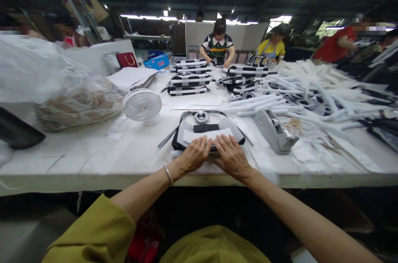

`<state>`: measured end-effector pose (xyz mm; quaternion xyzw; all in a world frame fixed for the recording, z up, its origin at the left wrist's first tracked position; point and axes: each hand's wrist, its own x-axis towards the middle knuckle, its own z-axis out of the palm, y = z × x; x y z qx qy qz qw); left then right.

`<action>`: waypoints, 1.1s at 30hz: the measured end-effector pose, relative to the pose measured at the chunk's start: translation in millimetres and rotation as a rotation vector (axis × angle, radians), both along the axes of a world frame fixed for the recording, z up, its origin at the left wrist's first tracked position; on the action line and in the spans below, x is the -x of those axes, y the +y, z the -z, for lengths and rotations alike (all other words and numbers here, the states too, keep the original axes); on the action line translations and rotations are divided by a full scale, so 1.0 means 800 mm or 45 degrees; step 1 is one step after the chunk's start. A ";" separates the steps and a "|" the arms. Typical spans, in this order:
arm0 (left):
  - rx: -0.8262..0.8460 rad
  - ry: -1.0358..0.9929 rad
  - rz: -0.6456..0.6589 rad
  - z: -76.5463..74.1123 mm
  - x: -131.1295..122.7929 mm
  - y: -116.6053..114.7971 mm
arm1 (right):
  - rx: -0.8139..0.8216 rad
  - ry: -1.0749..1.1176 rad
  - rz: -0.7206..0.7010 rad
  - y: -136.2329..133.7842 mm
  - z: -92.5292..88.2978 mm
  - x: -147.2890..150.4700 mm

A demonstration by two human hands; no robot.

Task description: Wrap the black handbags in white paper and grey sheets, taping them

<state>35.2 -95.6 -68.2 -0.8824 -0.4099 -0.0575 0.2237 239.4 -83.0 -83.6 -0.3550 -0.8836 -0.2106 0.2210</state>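
- This is a big factory workroom.
- A long white worktable [93, 151] holds stacks of black-and-white striped bags [189, 77] and a heap of long white strips [314, 89].
- A person in a striped top [217, 45] works there under bright strip lights [149, 17].

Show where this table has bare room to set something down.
Bare: the near-left tabletop, between fan, bag and left hand. Crowded: right of the tape dispenser, under white strips, and the far stacks.

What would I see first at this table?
The left hand and right hand lie flat on a black-and-white folded piece at the near edge of the table. Left of it stands a small white fan; to the right sprawls a big heap of white strips.
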 end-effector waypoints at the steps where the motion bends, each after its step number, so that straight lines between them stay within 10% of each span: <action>1: 0.013 -0.015 0.011 -0.001 0.002 0.001 | 0.008 -0.021 0.018 -0.001 -0.003 0.003; 23: 0.096 -0.042 -0.031 -0.024 -0.002 -0.008 | -0.108 -0.215 0.015 0.010 -0.014 -0.001; 33: 0.309 -0.060 0.113 -0.087 0.017 0.039 | -0.038 -0.081 0.108 0.025 -0.049 0.009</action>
